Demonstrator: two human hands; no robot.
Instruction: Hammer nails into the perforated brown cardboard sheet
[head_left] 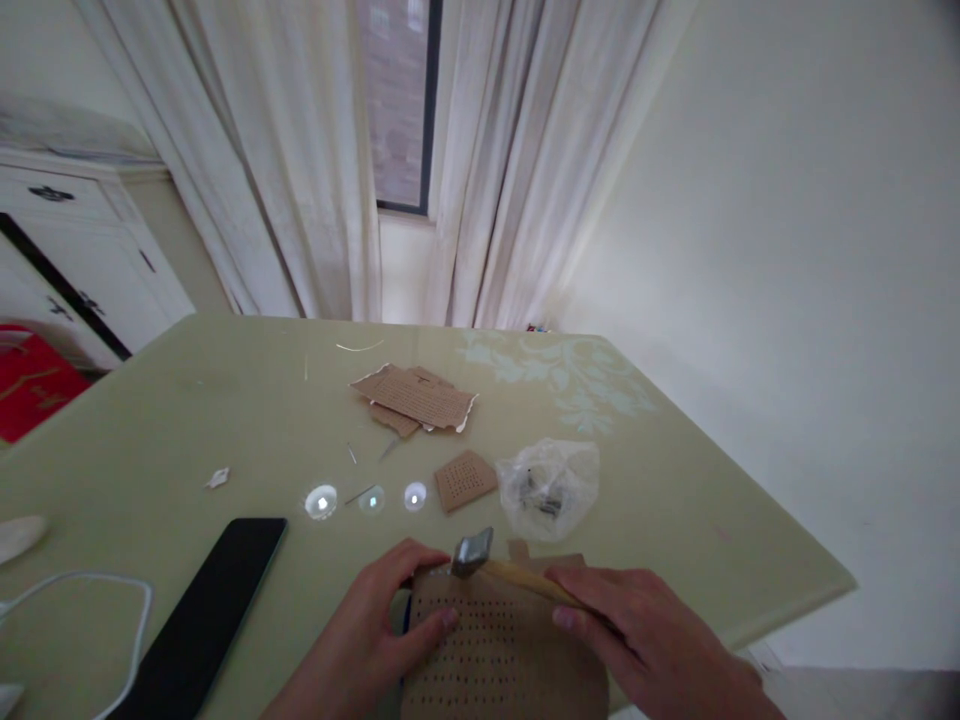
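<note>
A brown cardboard sheet (491,650) full of small holes lies at the table's near edge. My left hand (375,625) rests on its left side, fingers curled, thumb and fingers pinched near the top left corner; what they pinch is too small to see. My right hand (645,630) grips the wooden handle of a small hammer (499,565). The hammer's grey metal head (472,552) sits over the top edge of the sheet, close to my left fingertips.
On the pale green table (187,420) lie torn cardboard pieces (416,398), a small perforated square (465,480), a clear bag of metal bits (549,488), loose nails (358,494), a black phone (202,615) and a white cable (75,600). Curtains and a white cabinet stand behind.
</note>
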